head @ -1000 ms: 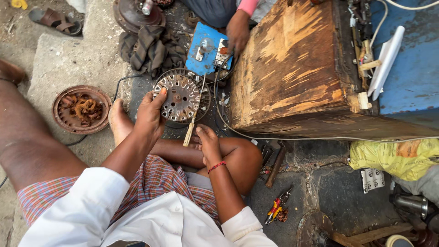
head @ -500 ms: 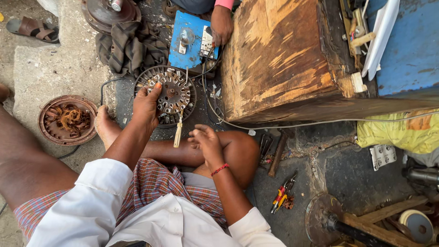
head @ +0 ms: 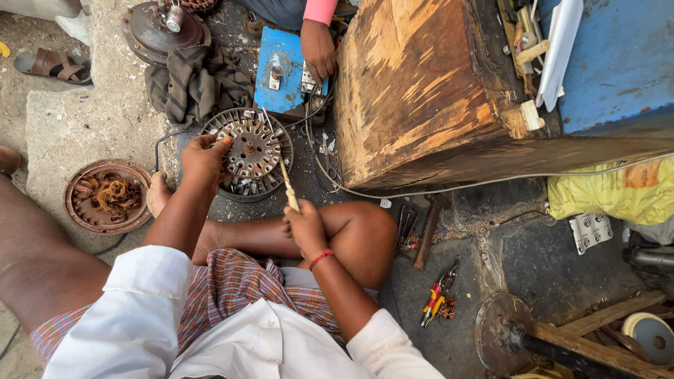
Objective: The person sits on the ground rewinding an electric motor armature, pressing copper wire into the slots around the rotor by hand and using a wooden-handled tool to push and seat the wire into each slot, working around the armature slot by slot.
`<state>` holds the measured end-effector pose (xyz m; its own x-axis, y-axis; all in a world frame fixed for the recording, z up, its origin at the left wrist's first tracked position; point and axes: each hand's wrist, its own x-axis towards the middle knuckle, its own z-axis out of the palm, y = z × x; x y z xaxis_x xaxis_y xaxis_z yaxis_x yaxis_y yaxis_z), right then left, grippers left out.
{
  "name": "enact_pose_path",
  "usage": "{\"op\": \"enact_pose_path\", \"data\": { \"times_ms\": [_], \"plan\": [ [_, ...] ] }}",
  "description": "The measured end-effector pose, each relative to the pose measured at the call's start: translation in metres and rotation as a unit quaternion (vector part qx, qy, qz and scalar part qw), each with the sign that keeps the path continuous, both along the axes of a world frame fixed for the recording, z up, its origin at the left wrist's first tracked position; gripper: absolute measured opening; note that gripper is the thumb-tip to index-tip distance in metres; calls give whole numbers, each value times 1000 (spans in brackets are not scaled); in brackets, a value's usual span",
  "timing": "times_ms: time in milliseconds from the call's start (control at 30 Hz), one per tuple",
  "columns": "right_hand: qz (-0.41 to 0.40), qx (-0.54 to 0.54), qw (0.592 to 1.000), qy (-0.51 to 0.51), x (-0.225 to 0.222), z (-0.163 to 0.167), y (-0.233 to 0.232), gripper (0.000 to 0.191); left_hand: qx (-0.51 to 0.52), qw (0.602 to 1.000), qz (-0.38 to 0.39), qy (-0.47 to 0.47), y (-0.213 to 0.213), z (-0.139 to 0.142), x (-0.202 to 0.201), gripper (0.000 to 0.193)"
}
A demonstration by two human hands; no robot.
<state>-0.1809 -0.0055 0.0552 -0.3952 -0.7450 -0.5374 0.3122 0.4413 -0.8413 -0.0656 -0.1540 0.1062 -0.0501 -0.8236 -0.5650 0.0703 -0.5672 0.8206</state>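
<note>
fan stator sits upper-middle of frame on the ground | left hand fingers curled on its rim | right hand clenched on a stick tool, tip at slots | looks mid-way through working the slots, next poke needs steady aim

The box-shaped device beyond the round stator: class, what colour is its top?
Blue, clearest in the head view: the device lies just beyond the stator.
</note>
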Motion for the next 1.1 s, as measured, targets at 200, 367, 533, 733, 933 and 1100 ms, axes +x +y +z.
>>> {"op": "enact_pose_path", "data": {
  "times_ms": [200,367,533,733,933,1100],
  "plan": [
    [20,16,988,155,-41,-1,38,18,-48,975,-119,-183,-3,-4,10,55],
    [38,-34,962,269,-69,2,83,25,-179,868,-218,-409,4,-11,15,60],
    [-43,-112,905,407,-101,-8,131,16,-340,804,-221,-435,49,-30,26,85],
    [-227,-157,871,406,-126,-30,179,15,-424,730,-273,-461,75,-65,44,94],
    [-337,-89,855,384,-121,-46,214,9,-428,685,-311,-502,65,-78,57,78],
    [-393,-29,846,360,-113,-50,230,10,-448,677,-295,-504,48,-74,51,78]
  ]
}}
